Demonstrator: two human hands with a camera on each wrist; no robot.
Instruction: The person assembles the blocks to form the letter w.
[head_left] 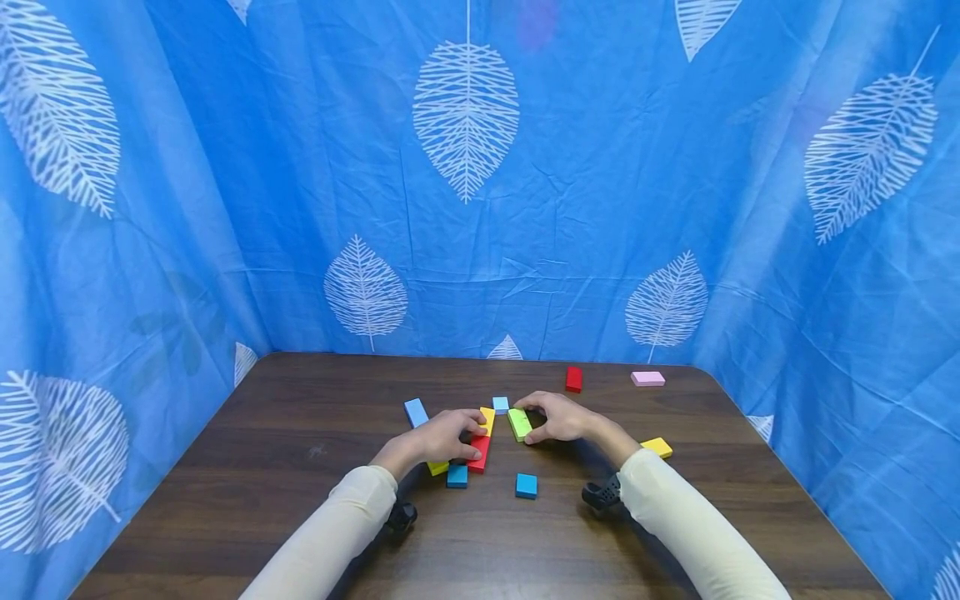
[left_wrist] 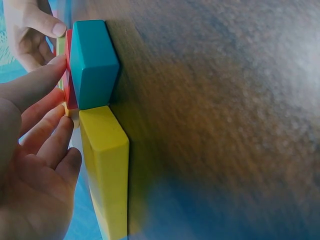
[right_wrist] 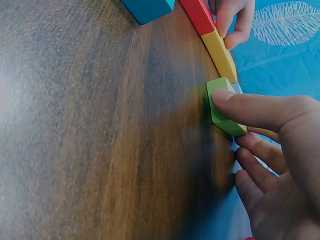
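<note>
My right hand (head_left: pixel 558 418) pinches a lime-green block (head_left: pixel 519 425), with the thumb at its near end and a finger at its far end. To its left, a red block (head_left: pixel 478 454) and a yellow block (head_left: pixel 488 421) lie end to end in a slanting line. My left hand (head_left: pixel 444 435) touches the left side of these two, thumb by the red one and fingers along the yellow one. Beneath that hand a yellow block (left_wrist: pixel 107 170) shows, touching or nearly touching a teal block (left_wrist: pixel 95 65). A light blue block (head_left: pixel 416 412) sticks out beyond the left hand.
Between the hands, farther back, lies a small pale blue block (head_left: pixel 500 405). Nearer is another teal block (head_left: pixel 527 486). A red block (head_left: pixel 573 379) and a pink block (head_left: pixel 648 378) lie at the back right; a yellow block (head_left: pixel 657 447) is by the right forearm. Blue curtains enclose the brown table (head_left: pixel 300 517).
</note>
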